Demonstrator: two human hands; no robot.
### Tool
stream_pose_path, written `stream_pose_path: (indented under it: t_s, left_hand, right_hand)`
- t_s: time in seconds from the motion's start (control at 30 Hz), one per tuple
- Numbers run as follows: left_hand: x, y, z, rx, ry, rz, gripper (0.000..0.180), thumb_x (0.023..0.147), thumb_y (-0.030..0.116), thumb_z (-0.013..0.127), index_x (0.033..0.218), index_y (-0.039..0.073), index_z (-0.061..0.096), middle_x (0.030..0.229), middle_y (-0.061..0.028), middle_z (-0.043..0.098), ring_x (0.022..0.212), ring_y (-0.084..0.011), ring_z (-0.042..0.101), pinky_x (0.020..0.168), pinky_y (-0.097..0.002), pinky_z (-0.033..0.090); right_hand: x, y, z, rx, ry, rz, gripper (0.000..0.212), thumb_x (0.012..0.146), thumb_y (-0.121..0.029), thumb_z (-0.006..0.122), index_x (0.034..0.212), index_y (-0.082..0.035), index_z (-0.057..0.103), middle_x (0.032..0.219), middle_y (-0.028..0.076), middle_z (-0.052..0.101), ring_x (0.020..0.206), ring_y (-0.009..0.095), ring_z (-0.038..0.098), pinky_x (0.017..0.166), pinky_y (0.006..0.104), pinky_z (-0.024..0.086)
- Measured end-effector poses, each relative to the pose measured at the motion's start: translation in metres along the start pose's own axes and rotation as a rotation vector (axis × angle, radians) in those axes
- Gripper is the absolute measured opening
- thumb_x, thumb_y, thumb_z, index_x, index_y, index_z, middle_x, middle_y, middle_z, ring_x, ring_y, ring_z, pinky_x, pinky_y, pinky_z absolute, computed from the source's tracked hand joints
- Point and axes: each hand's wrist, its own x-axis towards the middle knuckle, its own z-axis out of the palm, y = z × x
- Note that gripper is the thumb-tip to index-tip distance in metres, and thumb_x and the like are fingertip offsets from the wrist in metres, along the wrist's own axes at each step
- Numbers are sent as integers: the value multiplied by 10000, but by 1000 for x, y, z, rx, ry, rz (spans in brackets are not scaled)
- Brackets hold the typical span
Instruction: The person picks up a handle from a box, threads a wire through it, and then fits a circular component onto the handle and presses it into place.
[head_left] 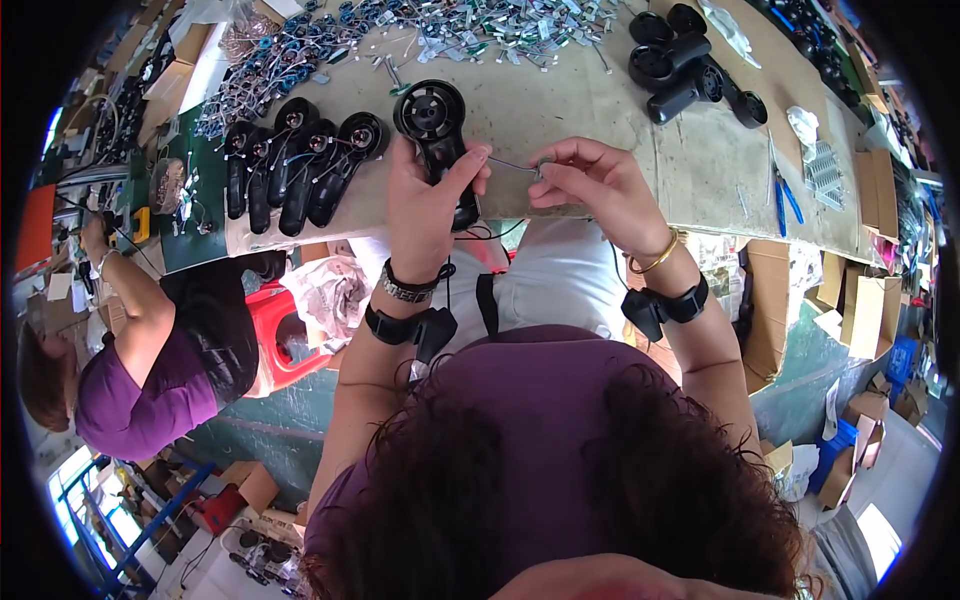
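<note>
A black handheld-fan housing point(430, 108), round at the top with a long handle, is held upright in my left hand point(425, 205) above the near edge of the table. My left fingers wrap around its handle, with the thumb across the front. To the right, my right hand point(608, 190) pinches a small circuit board point(543, 168) between thumb and fingers. A thin wire point(512, 163) runs from that board toward the housing; where it ends is hidden by my left thumb.
Several black fan housings with motors point(318, 145) lie left on the table point(570, 120). Small boards with wires point(500, 30) are heaped at the back. Black shell parts point(680, 65) and blue-handled pliers point(785, 205) lie right. A co-worker point(150, 370) sits left beside a red stool point(275, 335).
</note>
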Motion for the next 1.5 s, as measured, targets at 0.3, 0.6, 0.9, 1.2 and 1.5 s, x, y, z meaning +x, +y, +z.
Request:
stream_pose_path:
  t_s: [0.3,0.6,0.9,1.2,1.5]
  left_hand:
    - [-5,-2,8,280,-62,75,454,888,-12,739,1236,15,450,939,-100,699,714,-128,659,602,-246,516]
    - [-8,-3,13,318,-170,-62,442,894,20,741,1228,14,451,915,-81,691,700,-108,642,614,-250,514]
    - [-5,-4,-2,486,-195,21,622,925,117,739,1439,19,403,1000,-80,695,804,-145,655,671,-285,522]
    - [-12,10,27,1319,-466,659,1028,759,202,839,1604,76,268,1002,-92,681,881,-289,651,750,-396,534]
    - [-5,19,34,1311,-342,904,927,801,197,826,1572,58,331,1150,-108,655,1017,-300,628,842,-396,524]
  right_hand:
    - [4,-4,-4,-219,167,-227,194,959,-3,676,1148,40,691,1056,88,703,912,152,714,837,279,600]
    - [0,-22,-1,-725,141,-576,160,917,21,711,1076,24,722,1010,63,701,912,143,696,825,267,584]
    - [-2,-15,-7,-45,370,-450,175,1006,-60,636,1153,34,633,1044,97,707,942,181,713,876,293,589]
    - [5,2,12,46,405,-322,164,1002,-76,650,1137,17,634,1001,85,728,926,131,700,840,242,561]
    - [16,14,-4,30,564,-377,170,988,-67,670,1130,21,639,1015,102,737,904,132,706,821,235,558]
